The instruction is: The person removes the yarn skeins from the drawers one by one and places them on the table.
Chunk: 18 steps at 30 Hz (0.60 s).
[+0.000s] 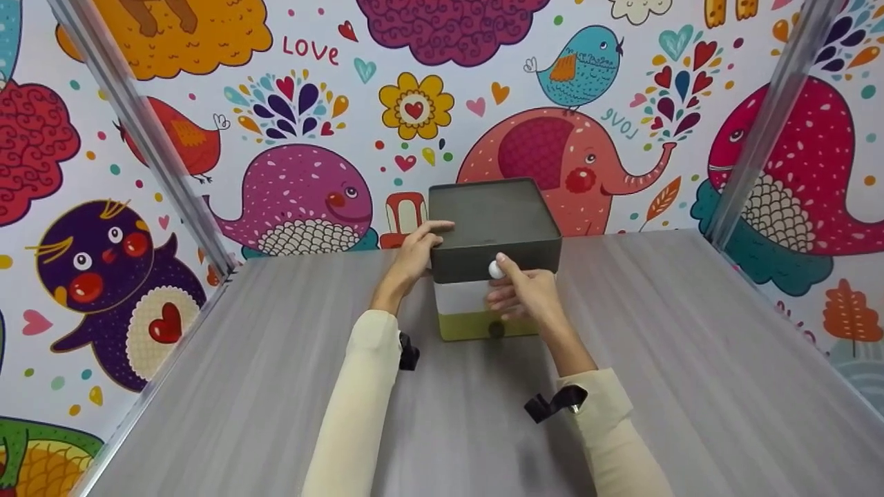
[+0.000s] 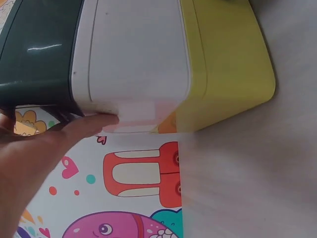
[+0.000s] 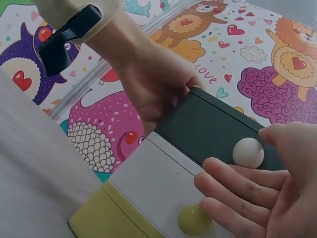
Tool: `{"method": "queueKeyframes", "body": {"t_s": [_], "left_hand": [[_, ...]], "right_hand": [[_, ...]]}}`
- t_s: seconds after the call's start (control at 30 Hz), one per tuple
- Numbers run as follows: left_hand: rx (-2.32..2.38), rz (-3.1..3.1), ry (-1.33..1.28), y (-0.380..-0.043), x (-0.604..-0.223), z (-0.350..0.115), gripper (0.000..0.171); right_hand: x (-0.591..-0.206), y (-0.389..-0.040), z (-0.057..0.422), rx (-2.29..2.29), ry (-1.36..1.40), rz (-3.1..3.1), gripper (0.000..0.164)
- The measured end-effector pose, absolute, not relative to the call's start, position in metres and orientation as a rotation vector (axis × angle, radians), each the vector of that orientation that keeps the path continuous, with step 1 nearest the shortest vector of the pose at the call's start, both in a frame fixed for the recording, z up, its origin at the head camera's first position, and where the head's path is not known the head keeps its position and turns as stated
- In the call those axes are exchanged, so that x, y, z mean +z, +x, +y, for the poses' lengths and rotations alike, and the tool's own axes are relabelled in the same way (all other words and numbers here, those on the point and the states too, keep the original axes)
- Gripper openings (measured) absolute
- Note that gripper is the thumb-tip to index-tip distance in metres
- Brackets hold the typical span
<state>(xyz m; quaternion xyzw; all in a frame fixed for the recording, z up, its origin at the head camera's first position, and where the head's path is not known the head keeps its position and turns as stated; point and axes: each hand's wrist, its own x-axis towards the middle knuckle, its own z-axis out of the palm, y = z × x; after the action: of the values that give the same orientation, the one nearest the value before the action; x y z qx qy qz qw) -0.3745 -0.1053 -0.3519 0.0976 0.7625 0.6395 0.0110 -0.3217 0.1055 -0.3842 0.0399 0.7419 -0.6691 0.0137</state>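
Note:
A small three-tier drawer box (image 1: 494, 214) stands on the table, dark green on top, white in the middle and yellow-green below. My left hand (image 1: 413, 254) rests on the left side of the dark tier, fingers over its top rim. In the left wrist view, the left thumb (image 2: 89, 126) lies along the box's side near the white tier. A round white knob (image 3: 248, 152) sits on the dark front. My right hand (image 1: 530, 293) is at that knob, thumb tip beside it and straight, spread fingers just below. A yellow knob (image 3: 194, 219) on the white tier is close under those fingers.
A dark knob (image 1: 496, 329) sits on the bottom tier. The grey wood-grain table (image 1: 276, 359) extends around the box. Behind it rises a wall (image 1: 414, 48) printed with cartoon animals, with metal posts (image 1: 148, 138) at both sides.

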Motion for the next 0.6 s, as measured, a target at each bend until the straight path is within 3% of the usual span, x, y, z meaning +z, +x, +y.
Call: {"method": "queueKeyframes", "body": {"t_s": [0.6], "left_hand": [[1.856,2.588,0.370,-0.3774,-0.3508,-0.1002,0.043]], "right_hand": [[-0.3823,-0.3230,0.1027,-2.115,0.115,2.310,0.055]]}}
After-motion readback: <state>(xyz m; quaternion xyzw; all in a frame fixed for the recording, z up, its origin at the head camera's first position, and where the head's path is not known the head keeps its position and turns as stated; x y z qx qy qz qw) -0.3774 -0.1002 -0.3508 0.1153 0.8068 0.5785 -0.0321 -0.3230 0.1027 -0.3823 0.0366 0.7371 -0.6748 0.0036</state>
